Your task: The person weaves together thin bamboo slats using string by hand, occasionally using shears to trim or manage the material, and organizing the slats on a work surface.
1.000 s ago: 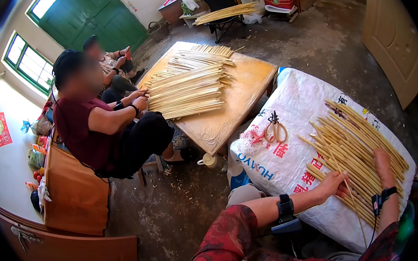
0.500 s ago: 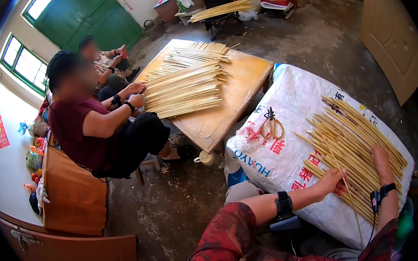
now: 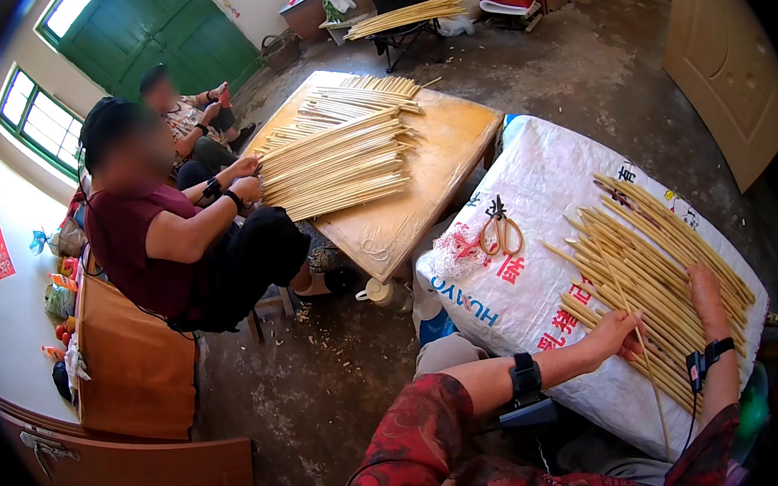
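Note:
Pale, slender sticks lie side by side on a white woven sack in front of me at the right. My left hand is closed in a pinch on a thin stick, which slants across the others and reaches down toward my lap. On the right side of the bundle rests my right hand, its fingers laid along the sticks and partly hidden from view. Farther up the sack are scissors with tan loop handles, beside a tangle of pink and white string.
Left of the sack stands a low wooden table bearing rows of similar sticks. A seated person handles their ends; another person sits behind. A lidded jug is on the floor. More sticks lie across a black chair.
The whole view has shifted slightly. My hands keep nearly the same places, the left still pinching the thin stick and the right still on the bundle.

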Action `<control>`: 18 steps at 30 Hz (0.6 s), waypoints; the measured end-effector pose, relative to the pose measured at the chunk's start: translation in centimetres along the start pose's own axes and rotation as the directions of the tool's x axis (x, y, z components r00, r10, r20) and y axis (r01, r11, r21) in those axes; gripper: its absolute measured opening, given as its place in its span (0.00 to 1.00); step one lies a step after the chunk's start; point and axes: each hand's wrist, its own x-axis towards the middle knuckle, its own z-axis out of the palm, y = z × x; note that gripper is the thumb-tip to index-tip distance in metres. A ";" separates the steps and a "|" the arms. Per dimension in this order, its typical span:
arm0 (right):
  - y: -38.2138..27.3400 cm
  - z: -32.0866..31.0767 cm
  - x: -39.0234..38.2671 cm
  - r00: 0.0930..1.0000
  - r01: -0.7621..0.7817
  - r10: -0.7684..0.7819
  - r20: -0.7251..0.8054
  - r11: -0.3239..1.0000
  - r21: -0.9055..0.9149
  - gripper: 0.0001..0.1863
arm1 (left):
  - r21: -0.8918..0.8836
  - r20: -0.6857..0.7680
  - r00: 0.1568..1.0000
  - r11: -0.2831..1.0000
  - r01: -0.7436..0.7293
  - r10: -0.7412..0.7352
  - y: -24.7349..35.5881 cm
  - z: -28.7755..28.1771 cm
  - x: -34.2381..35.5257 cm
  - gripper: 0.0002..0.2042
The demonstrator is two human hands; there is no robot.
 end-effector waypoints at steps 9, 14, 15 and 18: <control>1.6 0.7 -0.1 0.998 -0.005 0.006 0.055 1.000 -0.019 0.03 | -0.036 -0.059 0.997 0.998 -0.044 0.041 0.1 0.6 -0.1 0.20; 0.1 -0.2 0.0 0.995 0.003 0.007 0.101 0.995 -0.097 0.04 | -0.019 -0.049 0.998 0.999 -0.041 0.040 0.1 0.3 -0.1 0.20; 0.0 -0.3 -0.1 0.996 -0.004 0.012 0.092 0.997 -0.079 0.04 | -0.013 -0.031 0.999 1.000 -0.026 0.026 0.1 0.1 0.0 0.19; -0.9 -0.9 0.0 0.997 -0.011 0.014 0.070 0.999 -0.050 0.05 | 0.003 -0.005 1.000 1.000 -0.008 0.008 0.1 -0.4 0.1 0.18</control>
